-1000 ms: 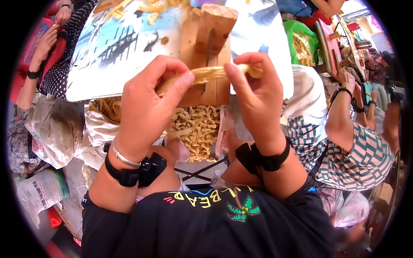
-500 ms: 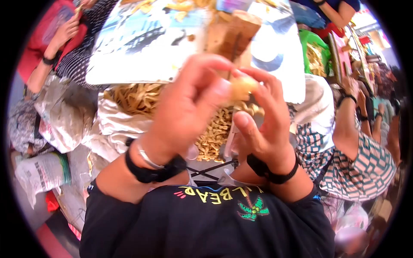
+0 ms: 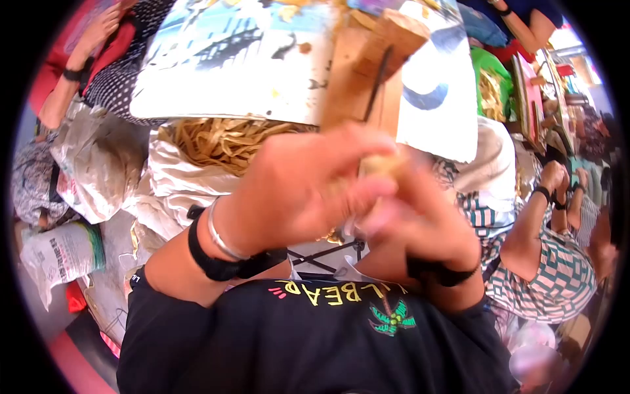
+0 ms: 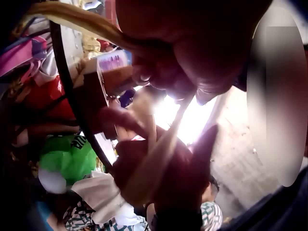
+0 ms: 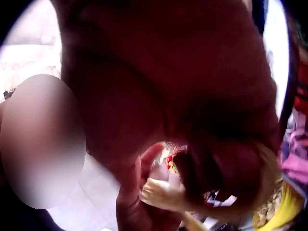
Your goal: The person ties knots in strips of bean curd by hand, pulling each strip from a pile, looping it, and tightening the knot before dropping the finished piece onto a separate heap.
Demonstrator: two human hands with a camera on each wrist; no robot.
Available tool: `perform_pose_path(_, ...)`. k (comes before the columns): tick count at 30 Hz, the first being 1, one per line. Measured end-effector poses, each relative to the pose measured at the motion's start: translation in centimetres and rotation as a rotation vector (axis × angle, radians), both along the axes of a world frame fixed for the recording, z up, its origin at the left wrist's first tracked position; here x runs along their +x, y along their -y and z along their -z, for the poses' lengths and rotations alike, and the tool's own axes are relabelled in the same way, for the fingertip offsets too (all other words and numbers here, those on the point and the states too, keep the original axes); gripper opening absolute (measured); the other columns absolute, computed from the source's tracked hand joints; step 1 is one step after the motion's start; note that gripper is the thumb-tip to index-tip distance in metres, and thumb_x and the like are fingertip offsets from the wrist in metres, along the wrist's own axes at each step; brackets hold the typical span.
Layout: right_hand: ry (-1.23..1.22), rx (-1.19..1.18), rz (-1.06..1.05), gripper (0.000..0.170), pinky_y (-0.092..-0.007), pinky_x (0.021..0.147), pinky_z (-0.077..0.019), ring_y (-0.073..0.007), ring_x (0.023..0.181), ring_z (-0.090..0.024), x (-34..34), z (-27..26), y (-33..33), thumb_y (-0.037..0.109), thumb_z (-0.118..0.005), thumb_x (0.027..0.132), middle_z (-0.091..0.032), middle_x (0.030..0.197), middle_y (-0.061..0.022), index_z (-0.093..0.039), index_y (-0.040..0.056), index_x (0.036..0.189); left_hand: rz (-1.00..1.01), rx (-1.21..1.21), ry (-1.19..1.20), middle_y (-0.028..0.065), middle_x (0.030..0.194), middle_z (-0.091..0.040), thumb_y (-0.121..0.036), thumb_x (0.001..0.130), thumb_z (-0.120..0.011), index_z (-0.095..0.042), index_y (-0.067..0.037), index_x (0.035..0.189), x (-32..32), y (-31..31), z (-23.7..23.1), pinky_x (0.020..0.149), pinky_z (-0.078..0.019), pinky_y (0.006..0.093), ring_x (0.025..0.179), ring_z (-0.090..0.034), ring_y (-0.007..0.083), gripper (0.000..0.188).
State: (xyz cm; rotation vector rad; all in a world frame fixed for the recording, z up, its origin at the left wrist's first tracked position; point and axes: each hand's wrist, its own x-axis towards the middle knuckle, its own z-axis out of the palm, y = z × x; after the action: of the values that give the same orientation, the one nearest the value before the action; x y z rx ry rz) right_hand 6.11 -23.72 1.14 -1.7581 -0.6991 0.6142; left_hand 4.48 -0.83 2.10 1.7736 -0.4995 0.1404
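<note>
A pale tan, flat, flexible strip [image 3: 379,165] is held between my two hands over my lap, just short of the table edge. My left hand [image 3: 298,180] pinches it between thumb and fingers; in the left wrist view the strip [image 4: 91,23] trails from that hand to the upper left, and another stretch crosses down to the right hand [image 4: 159,168]. In the right wrist view the strip [image 5: 166,195] bends round the curled fingers of my right hand [image 3: 426,213], and its end sits at the left fingertips. Blur hides part of the grip in the head view.
A wooden board with an upright block [image 3: 394,43] lies on the white table [image 3: 230,72]. Loose tan strips [image 3: 226,141] fill a white sack beside my left arm. A green bag [image 3: 492,82] of strips stands at right. Other people sit on both sides.
The strip was stretched straight between both hands; now it is bent and bunched between them. The hands have come together and moved lower and to the right in the head view.
</note>
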Motion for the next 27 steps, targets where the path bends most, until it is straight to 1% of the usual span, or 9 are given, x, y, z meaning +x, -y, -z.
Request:
perform_pose_path(2, 0.126, 0.027, -0.456, 0.036, -0.0371, 0.073, -0.0508, -0.0274, 0.080, -0.062, -1.5, 0.1, -3.3, 0.036, -0.060, 0.096, -0.065, 0.090, -0.0135, -0.061, 0.0038, 0.111, 0.255, 0.132, 0.238, 0.0033, 0.069, -0.061, -0.023, 0.086, -0.073, -0.069, -0.005, 0.101, 0.3, 1.3, 0.6, 0.054, -0.0434, 0.0283, 0.055, -0.056, 0.0157, 0.024)
perform_pose_path(4, 0.058, 0.193, -0.510, 0.033, -0.0389, 0.079, -0.0499, -0.0292, 0.088, -0.063, -3.0, 1.4, -4.1, 0.035, -0.059, 0.097, -0.064, 0.093, -0.0175, -0.063, 0.0041, 0.108, 0.528, 0.265, 0.179, 0.0078, 0.079, -0.063, -0.026, 0.087, -0.071, -0.067, -0.004, 0.098, 0.0, 2.1, 0.4, 0.067, -0.0484, 0.0305, 0.071, -0.060, 0.0209, 0.025)
perform_pose_path(6, -0.094, 0.216, -0.510, 0.031, -0.0404, 0.080, -0.0492, -0.0290, 0.090, -0.063, -2.9, 1.4, -4.4, 0.033, -0.057, 0.099, -0.064, 0.092, -0.0177, -0.064, 0.0042, 0.106, 0.276, 0.162, 0.264, 0.0107, 0.086, -0.062, -0.030, 0.089, -0.068, -0.066, -0.003, 0.098, 1.3, 1.4, 0.7, 0.072, -0.0480, 0.0333, 0.079, -0.060, 0.0238, 0.029)
perform_pose_path(10, -0.561, 0.128, -0.230, 0.027, -0.0279, 0.061, -0.0408, -0.0103, 0.068, -0.047, -0.6, -1.7, -2.8, 0.028, -0.049, 0.104, -0.049, 0.075, 0.0006, -0.058, 0.0019, 0.103, 0.181, 0.108, 0.113, 0.0119, 0.087, -0.061, -0.035, 0.089, -0.067, -0.064, -0.001, 0.100, 1.4, -1.9, -0.4, 0.070, -0.0467, 0.0335, 0.078, -0.058, 0.0229, 0.036)
perform_pose_path(12, -0.328, 0.266, -0.138, 0.025, -0.0253, 0.063, -0.0415, -0.0070, 0.071, -0.047, -0.7, -0.8, -2.4, 0.026, -0.045, 0.105, -0.053, 0.078, 0.0022, -0.057, 0.0038, 0.107, 0.267, 0.131, 0.063, 0.0083, 0.078, -0.061, -0.026, 0.090, -0.068, -0.063, 0.000, 0.097, 0.8, -1.3, -0.4, 0.063, -0.0459, 0.0287, 0.065, -0.057, 0.0189, 0.027)
perform_pose_path(19, -0.422, 0.295, 0.266, 0.026, -0.0216, 0.071, -0.0441, -0.0053, 0.081, -0.051, -0.7, -1.3, -2.9, 0.023, -0.044, 0.106, -0.059, 0.091, -0.0002, -0.059, 0.0022, 0.107, -0.011, -0.167, -0.392, 0.0055, 0.072, -0.060, -0.012, 0.096, -0.059, -0.061, -0.001, 0.090, -1.1, 0.7, -1.2, 0.059, -0.0443, 0.0229, 0.064, -0.058, 0.0092, 0.013)
perform_pose_path(20, -0.334, 0.313, 0.261, 0.024, -0.0215, 0.071, -0.0440, -0.0053, 0.081, -0.052, -0.8, -1.4, -3.0, 0.022, -0.047, 0.105, -0.059, 0.091, -0.0002, -0.060, 0.0021, 0.107, 0.014, -0.132, -0.359, 0.0120, 0.079, -0.063, -0.010, 0.092, -0.065, -0.063, -0.002, 0.093, -1.7, 1.0, -1.6, 0.062, -0.0487, 0.0281, 0.066, -0.062, 0.0224, 0.009)
perform_pose_path(21, -0.246, 0.329, 0.255, 0.022, -0.0214, 0.071, -0.0440, -0.0053, 0.081, -0.052, -0.8, -1.7, -3.0, 0.021, -0.050, 0.103, -0.060, 0.091, -0.0003, -0.060, 0.0020, 0.106, 0.073, -0.061, -0.034, 0.0104, 0.072, -0.058, -0.010, 0.090, -0.067, -0.062, -0.002, 0.093, -1.4, 1.0, -0.8, 0.060, -0.0478, 0.0274, 0.063, -0.060, 0.0235, 0.010)
perform_pose_path(27, -0.328, 0.478, 0.247, 0.013, -0.0243, 0.077, -0.0458, -0.0080, 0.086, -0.056, -0.6, -1.7, -1.9, 0.011, -0.063, 0.095, -0.062, 0.097, -0.0022, -0.062, 0.0018, 0.105, 0.116, -0.177, -0.065, 0.0102, 0.095, -0.054, -0.004, 0.078, -0.065, -0.056, -0.002, 0.104, 0.3, -0.1, 1.1, 0.083, -0.0443, 0.0309, 0.090, -0.056, 0.0190, 0.027)
